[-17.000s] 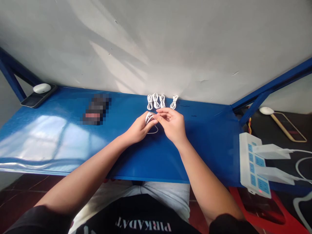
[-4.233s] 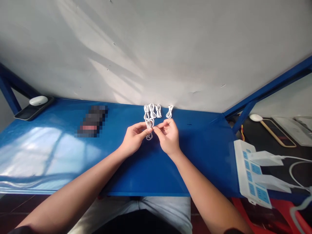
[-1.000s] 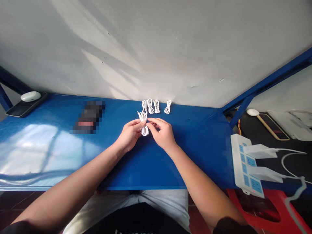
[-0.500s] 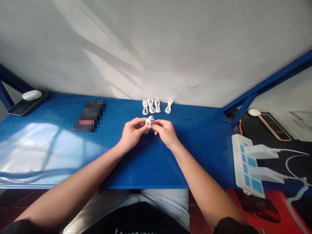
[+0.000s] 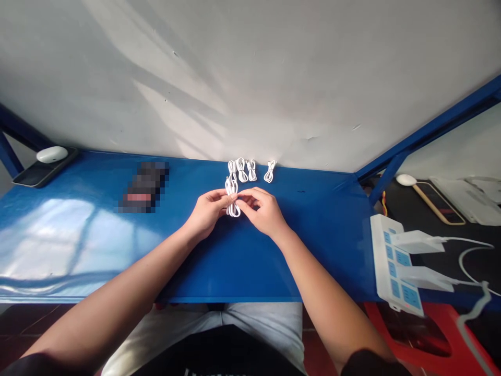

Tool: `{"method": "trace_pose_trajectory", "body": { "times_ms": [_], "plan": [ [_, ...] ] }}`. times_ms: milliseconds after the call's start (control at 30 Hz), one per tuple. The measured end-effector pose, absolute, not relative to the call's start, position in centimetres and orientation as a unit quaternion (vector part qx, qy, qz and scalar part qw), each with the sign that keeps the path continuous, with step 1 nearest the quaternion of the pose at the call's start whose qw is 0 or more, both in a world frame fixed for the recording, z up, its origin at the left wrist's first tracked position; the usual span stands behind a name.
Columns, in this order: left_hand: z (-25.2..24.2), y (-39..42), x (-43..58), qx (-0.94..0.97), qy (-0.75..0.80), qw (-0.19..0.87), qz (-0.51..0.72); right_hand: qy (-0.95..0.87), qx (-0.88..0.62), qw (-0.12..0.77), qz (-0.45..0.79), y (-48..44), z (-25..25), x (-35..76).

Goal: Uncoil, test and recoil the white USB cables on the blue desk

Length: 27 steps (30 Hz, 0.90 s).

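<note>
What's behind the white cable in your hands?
Three looped white cables sit together, a fourth looped white cable apart, on the blue metal table. The left hand and right hand cover the middle of the held white cable, hiding it.

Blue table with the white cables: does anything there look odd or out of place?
The pixelated, blurred patch on the blue table stands out, since whatever lies there can't be made out. Also, the rightmost coiled white cable sits slightly apart from the other cable bundles.

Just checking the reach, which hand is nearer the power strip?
Right. The right hand is left of the power strip, well apart from it; the left hand is farther left, beyond the white cable both hands hold.
</note>
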<state>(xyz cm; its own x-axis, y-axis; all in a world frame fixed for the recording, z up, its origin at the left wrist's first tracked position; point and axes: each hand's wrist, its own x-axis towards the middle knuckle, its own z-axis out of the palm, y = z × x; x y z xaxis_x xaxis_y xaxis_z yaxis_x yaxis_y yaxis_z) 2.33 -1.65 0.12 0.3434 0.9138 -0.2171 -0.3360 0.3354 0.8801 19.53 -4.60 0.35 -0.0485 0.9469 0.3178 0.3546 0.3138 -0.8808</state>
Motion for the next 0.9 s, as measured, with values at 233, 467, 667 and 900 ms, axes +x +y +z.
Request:
{"method": "trace_pose_trajectory", "body": {
  "times_ms": [233,467,667,900],
  "plan": [
    [-0.1,-1.4,2.3,0.361,0.377,0.750,0.407,-0.716,-0.494,0.436,0.231,-4.4,0.4,20.2],
    [0.2,-1.7,2.3,0.411,0.395,0.720,0.396,-0.719,-0.512,0.415,0.221,-4.4,0.2,20.0],
    [-0.3,-1.5,2.2,0.511,0.402,0.637,0.415,-0.670,-0.533,0.408,0.317,-4.5,0.0,19.9],
    [0.2,0.6,0.1,0.563,0.551,0.458,0.412,-0.607,-0.569,0.445,0.333,-3.9,-0.7,21.0]
  ]
}}
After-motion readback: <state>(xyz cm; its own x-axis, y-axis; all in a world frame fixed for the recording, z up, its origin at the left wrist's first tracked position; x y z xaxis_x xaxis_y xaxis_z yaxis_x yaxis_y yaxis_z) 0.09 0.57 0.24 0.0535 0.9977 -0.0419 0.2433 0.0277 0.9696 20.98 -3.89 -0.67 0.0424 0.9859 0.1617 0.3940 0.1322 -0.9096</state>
